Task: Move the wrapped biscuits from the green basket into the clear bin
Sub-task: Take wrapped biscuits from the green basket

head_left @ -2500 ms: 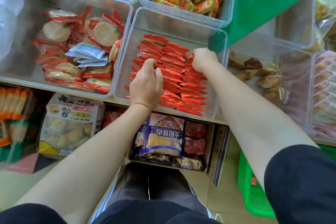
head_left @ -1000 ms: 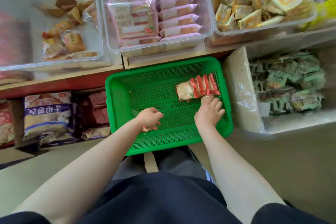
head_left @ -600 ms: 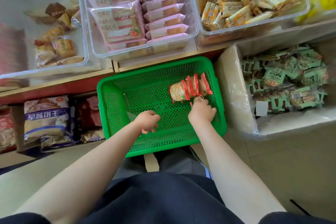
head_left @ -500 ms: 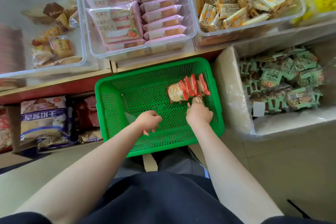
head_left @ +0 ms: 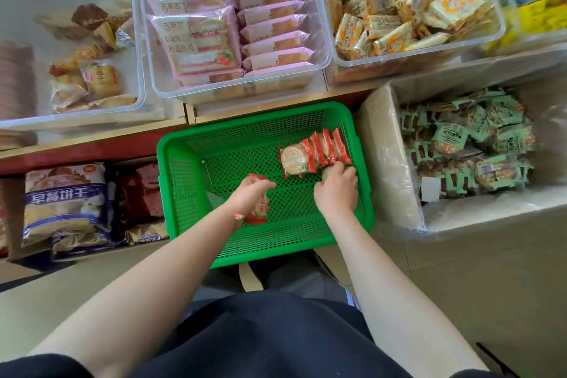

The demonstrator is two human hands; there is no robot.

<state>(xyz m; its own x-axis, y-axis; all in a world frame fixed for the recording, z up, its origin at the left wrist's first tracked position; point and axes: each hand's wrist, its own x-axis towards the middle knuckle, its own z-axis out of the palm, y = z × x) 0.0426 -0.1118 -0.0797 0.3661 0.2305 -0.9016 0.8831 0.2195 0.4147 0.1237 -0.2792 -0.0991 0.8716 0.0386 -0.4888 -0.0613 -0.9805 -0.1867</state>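
Both bare hands are down inside the green basket (head_left: 187,163), which sits on the floor just below the edge of a wooden shelf (head_left: 92,135). The left hand (head_left: 250,193) is curled around a wrapped biscuit (head_left: 260,209) in a clear and red wrapper, its fingers (head_left: 264,186) closed over the top of the packet so that only the lower part and a red corner show. The right hand (head_left: 336,190) is at the right side of the basket, and its fingers (head_left: 342,169) are bent around a pale round packet (head_left: 327,173), though how firmly they grip it I cannot tell. Just beyond that hand, touching its fingertips, a row of wrapped biscuits (head_left: 313,153) leans against the far right corner of the basket, red wrapper edges standing in a line with one round biscuit face turned to the left. The rest of the mesh floor of the basket is bare.

On the shelf above stand clear bins: one with pink wrapped cakes (head_left: 214,37) directly behind the basket, one with yellow packets (head_left: 399,9) to its right, and one with a few brown and orange pastries (head_left: 89,77) to its left. To the right of the basket, a box lined with plastic holds green packets (head_left: 466,144). Under the shelf on the left lie large blue and white bags (head_left: 64,202).
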